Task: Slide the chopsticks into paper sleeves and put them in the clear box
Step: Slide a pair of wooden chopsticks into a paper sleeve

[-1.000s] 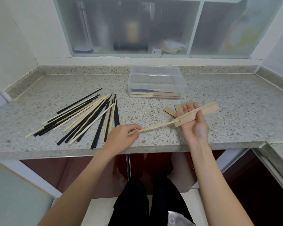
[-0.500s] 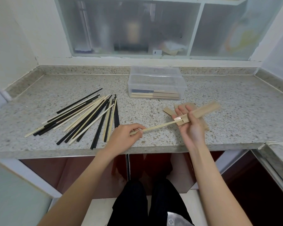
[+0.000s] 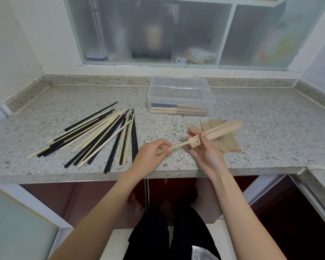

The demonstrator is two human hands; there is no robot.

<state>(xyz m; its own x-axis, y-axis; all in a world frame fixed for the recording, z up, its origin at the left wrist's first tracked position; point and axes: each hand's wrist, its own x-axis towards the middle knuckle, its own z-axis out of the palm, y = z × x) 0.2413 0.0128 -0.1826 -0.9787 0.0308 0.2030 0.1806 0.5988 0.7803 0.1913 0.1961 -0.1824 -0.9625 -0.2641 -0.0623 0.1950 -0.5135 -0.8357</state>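
Observation:
My left hand (image 3: 152,153) pinches the near end of a pale wooden chopstick pair (image 3: 176,147). Their far end is inside a brown paper sleeve (image 3: 221,130), whose open end my right hand (image 3: 204,149) grips. The sleeve points up and to the right and is slightly blurred. The clear box (image 3: 180,96) stands behind, at the back of the counter, with several sleeved pairs lying in it. Loose black and pale chopsticks (image 3: 101,136) lie fanned out to the left.
More flat brown paper sleeves (image 3: 227,142) lie on the granite counter (image 3: 270,128) under my right hand. The counter's front edge (image 3: 83,176) runs just below my wrists. A frosted window sits behind the box, and a second counter section begins at the far right.
The chopsticks have gone deeper into the sleeve as my left hand moved right. My right hand, which lay open under the sleeve, now grips its open end.

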